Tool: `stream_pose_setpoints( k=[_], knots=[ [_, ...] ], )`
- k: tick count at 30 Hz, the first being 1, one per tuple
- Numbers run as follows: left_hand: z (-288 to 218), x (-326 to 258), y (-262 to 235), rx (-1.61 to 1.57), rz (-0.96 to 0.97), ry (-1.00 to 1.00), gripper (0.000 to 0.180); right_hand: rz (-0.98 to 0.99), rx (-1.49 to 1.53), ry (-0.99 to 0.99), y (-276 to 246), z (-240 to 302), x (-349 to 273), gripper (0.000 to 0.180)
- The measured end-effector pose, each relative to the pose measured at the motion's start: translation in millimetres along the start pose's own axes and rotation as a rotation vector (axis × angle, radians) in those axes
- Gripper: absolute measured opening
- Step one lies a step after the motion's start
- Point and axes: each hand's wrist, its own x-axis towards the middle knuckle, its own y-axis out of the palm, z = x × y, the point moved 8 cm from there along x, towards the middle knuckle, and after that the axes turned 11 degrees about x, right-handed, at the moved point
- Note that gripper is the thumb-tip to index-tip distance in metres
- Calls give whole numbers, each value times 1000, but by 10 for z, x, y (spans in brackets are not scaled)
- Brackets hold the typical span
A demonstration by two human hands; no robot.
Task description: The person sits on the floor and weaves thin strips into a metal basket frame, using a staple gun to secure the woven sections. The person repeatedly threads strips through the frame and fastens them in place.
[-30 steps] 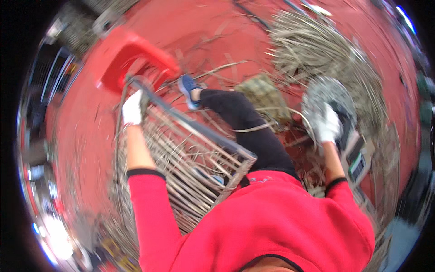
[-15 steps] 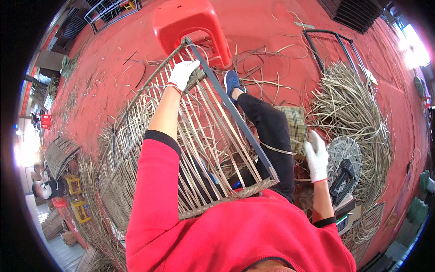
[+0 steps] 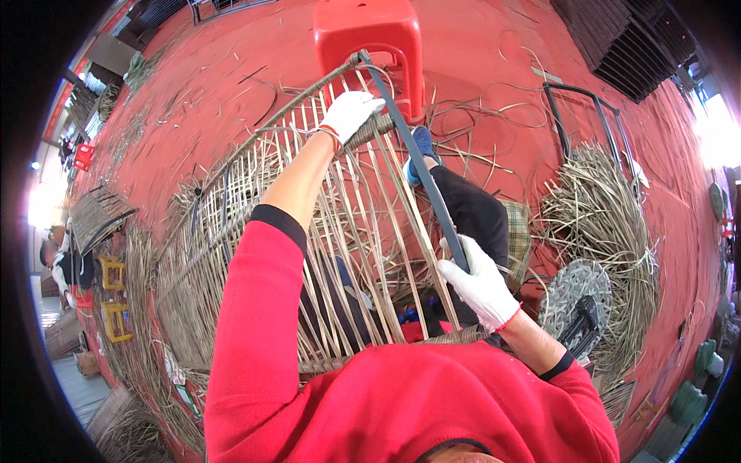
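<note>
A chair-like frame (image 3: 421,166) with a dark metal bar and wrapped rims lies across my lap. Pale rattan-like strips (image 3: 370,193) run along it, apart from each other. My left hand (image 3: 353,114), in a white glove, is closed at the far end on a short woven band (image 3: 369,133) beside the bar. My right hand (image 3: 480,284), gloved as well, is closed around the bar's nearer part, fingertips showing on its left side. Whether it also pinches a strip cannot be seen. My leg in black trousers and a blue shoe (image 3: 421,148) lie beyond the bar.
A red plastic stool (image 3: 368,27) stands at the frame's far end. To the right lie a large strip bundle (image 3: 598,224), a round patterned seat (image 3: 567,297) and a checked cloth (image 3: 519,231). Loose strips litter the red floor. Another person (image 3: 69,262) is at far left, near yellow stools (image 3: 116,320).
My right hand has moved left from beside the checked cloth onto the dark bar. My left hand keeps its place on the woven band. The whole view has shifted slightly.
</note>
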Motion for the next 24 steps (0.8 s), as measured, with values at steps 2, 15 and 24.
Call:
stream_pose_setpoints(
  k=[2, 15, 24],
  knots=[
    [-56, -80, -33, 148, -8, 66, 40, 10, -27, -1, 18, -27, -70, 57],
    [-126, -307, -402, -555, -49, -191, 33, 31, -148, -226, 12, 160, -349, 67],
    [322, -689, -917, -540, -165, -345, 28, 11, -33, -111, -154, -154, 237, 57]
  ],
)
